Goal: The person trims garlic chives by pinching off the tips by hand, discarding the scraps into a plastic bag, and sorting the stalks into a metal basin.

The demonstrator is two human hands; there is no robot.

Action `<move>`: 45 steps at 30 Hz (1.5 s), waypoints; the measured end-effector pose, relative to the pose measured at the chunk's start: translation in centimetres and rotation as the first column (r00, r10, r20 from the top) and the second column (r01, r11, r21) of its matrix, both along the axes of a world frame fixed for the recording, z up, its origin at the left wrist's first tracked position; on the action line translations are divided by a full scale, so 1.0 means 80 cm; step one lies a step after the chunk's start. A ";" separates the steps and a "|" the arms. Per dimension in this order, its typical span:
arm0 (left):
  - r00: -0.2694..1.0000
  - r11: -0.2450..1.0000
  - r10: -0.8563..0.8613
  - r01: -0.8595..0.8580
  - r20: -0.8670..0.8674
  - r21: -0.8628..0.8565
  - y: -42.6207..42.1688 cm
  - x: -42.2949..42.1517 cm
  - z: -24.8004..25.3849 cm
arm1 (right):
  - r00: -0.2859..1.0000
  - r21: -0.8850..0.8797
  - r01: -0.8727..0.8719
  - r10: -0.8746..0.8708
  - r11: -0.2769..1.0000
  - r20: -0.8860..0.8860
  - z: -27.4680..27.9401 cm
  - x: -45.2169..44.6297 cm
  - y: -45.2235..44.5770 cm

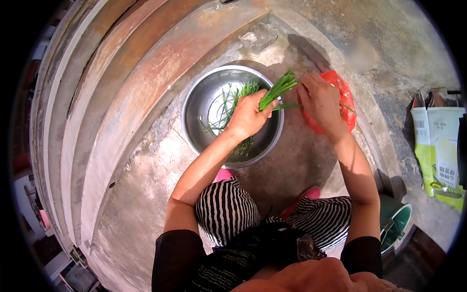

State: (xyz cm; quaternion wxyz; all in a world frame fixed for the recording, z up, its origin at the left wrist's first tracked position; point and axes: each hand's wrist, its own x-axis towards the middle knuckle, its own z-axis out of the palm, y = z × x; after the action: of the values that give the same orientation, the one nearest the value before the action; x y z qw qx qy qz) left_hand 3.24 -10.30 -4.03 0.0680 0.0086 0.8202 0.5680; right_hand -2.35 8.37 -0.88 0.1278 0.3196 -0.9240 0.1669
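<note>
My left hand [249, 116] is closed round a bunch of green stalks [279, 89] over the right part of a metal basin [193, 131]. More cut green stalks [227, 108] lie loose inside the basin. My right hand [318, 101] is just right of the bunch, above a red plastic bag [340, 87]. Its fingers are bent together near the ends of the stalks; what they hold, if anything, is too small to make out. A thin green stalk [288, 106] reaches from under my left hand toward my right hand.
Concrete steps [141, 63] curve along the left. A stone block [258, 38] lies beyond the basin. At the right are a green and white package [440, 146] and a green bucket [400, 225]. My pink shoes [311, 192] are below the basin.
</note>
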 end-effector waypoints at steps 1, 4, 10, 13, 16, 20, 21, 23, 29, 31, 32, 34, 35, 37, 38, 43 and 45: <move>1.000 0.999 -0.007 0.006 0.010 0.046 -0.002 0.001 -0.005 | 0.999 -0.088 0.030 -0.032 0.996 -0.016 -0.002 -0.009 0.011; 0.965 0.914 0.034 -0.134 0.258 0.382 -0.011 0.004 -0.010 | 0.994 -0.168 0.069 -0.081 0.983 -0.067 -0.007 -0.031 0.045; 0.928 0.812 0.059 -0.259 0.367 0.524 -0.011 0.001 -0.015 | 0.913 -0.085 0.201 -0.218 0.976 -0.345 -0.039 -0.045 0.062; 0.930 0.792 0.096 -0.288 0.356 0.539 -0.010 0.000 -0.022 | 0.893 -0.387 0.202 -0.007 0.900 0.450 -0.037 0.000 0.011; 0.927 0.779 0.116 -0.307 0.355 0.546 -0.009 -0.002 -0.025 | 0.440 -0.515 0.429 0.326 0.742 0.836 -0.066 0.027 -0.038; 0.918 0.754 0.124 -0.334 0.376 0.566 -0.018 0.000 -0.032 | 0.296 -0.526 0.680 0.466 0.510 0.834 -0.082 0.040 -0.089; 0.899 0.744 0.146 -0.375 0.413 0.553 -0.023 0.000 -0.033 | 0.259 -0.509 0.744 0.515 0.433 0.817 -0.082 0.039 -0.097; 0.879 0.727 0.148 -0.407 0.453 0.553 -0.031 0.002 -0.038 | 0.210 -0.476 0.815 0.597 0.330 0.774 -0.080 0.039 -0.111; 0.830 0.760 0.435 -0.546 0.348 0.352 -0.081 0.007 -0.040 | 0.457 -0.553 0.781 0.337 0.290 0.823 -0.145 0.011 -0.123; 0.813 0.745 0.496 -0.578 0.304 0.332 -0.119 0.014 -0.010 | 0.460 -0.546 0.767 0.305 0.337 0.834 -0.162 0.003 -0.105; 0.810 0.743 0.535 -0.586 0.241 0.322 -0.136 0.019 0.009 | 0.452 -0.538 0.771 0.303 0.340 0.839 -0.173 0.003 -0.099; 0.768 0.719 0.632 -0.630 0.100 0.294 -0.160 0.027 0.044 | 0.388 -0.426 0.756 0.184 0.497 0.903 -0.196 0.004 -0.094; 0.731 0.699 0.682 -0.661 0.023 0.273 -0.168 0.028 0.059 | 0.394 -0.425 0.748 0.174 0.510 0.902 -0.208 0.008 -0.095; 0.626 0.648 0.762 -0.725 -0.169 0.234 -0.176 0.028 0.087 | 0.400 -0.409 0.739 0.140 0.536 0.906 -0.227 0.009 -0.100; 0.571 0.612 0.790 -0.754 -0.223 0.239 -0.179 0.029 0.097 | 0.410 -0.393 0.731 0.101 0.558 0.907 -0.236 0.010 -0.103; 0.774 0.758 0.631 -0.604 -0.045 0.248 -0.162 0.011 0.092 | 0.584 -0.193 0.517 -0.178 0.834 0.792 -0.270 -0.002 -0.100; 0.876 0.816 0.471 -0.479 0.108 0.323 -0.142 0.003 0.077 | 0.633 -0.185 0.467 -0.181 0.865 0.753 -0.251 -0.006 -0.085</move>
State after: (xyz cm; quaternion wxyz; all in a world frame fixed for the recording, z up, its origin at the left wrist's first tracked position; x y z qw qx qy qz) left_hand 3.48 -21.64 2.17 -0.0689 -0.1908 0.6850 0.6997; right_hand -2.80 1.61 -20.92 -0.1551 0.0251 -0.8945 0.4185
